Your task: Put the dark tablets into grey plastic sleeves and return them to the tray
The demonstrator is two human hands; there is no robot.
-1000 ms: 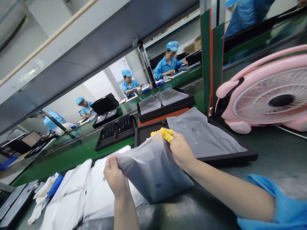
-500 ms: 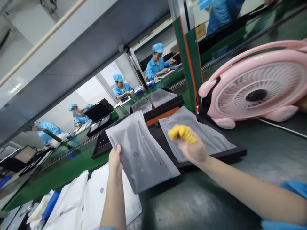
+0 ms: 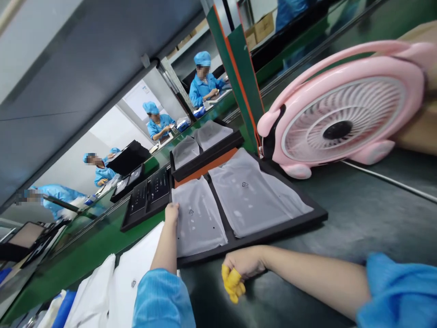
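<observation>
**Desk:** What are the fingers doing?

**Operator:** My left hand [image 3: 171,214] is stretched forward, fingers close together, tips on the far left edge of a frosted bag [image 3: 200,228]; I cannot tell whether they pinch that edge or only press on it. My right hand [image 3: 244,263] is loosely clenched just beside the near rim of the black tray [image 3: 280,230]; its tips wear yellow finger cots [image 3: 233,283] and curl down toward the table [image 3: 358,214]; nothing shows inside that fist.

**Desk:** Any writing?

**Operator:** Just right of my left fingertips there is a small triangular mark [image 3: 191,212] printed on the bag, too small for me to read; the same mark sits on a second bag [image 3: 252,205] farther right of those fingers; a similar emblem shows on the white bags [image 3: 136,255] beside my left forearm.

**Desk:** How does the bag lie?

**Operator:** It lies flat in the tray's left compartment, its long axis running away from me from near rim to far rim, the marked half farther off; the second bag lies flat in the right compartment, nearly parallel. Well beyond my right fingers a pink fan [image 3: 341,123] stands on the table, its grille toward me; far past my left fingertips, co-workers in blue [image 3: 205,84] sit along a green line.
</observation>
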